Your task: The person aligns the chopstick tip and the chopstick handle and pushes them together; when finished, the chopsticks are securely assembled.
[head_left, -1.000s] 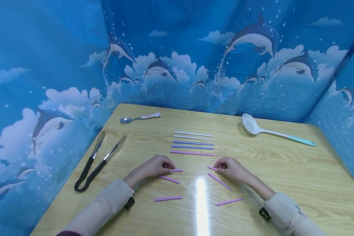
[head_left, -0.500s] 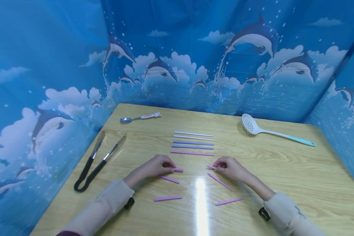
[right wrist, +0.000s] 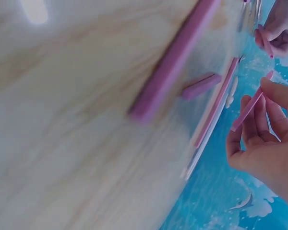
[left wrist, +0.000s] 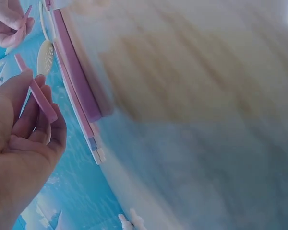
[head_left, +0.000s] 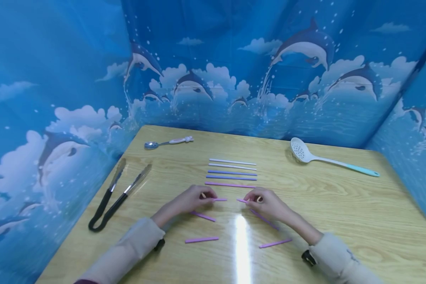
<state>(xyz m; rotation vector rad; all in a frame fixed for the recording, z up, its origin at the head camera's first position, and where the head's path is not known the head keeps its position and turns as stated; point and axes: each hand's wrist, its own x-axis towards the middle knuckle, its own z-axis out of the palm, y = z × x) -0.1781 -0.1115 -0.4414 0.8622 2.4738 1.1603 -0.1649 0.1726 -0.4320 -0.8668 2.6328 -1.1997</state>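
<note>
Short purple stick [head_left: 220, 199] is pinched in the left hand [head_left: 189, 200] fingers, another short purple stick [head_left: 242, 200] in the right hand [head_left: 268, 204]; both now lifted off the desk [head_left: 340, 205], brought closer, tips nearly meeting below the long stick row [head_left: 231, 172]

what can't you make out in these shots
- Left hand: the head view hides most of its pink stick behind the fingers.
- Right hand: its pink stick is mostly covered too.
- Both wrist views: table blurred.
- Small spoon: handle detail too small.
</note>
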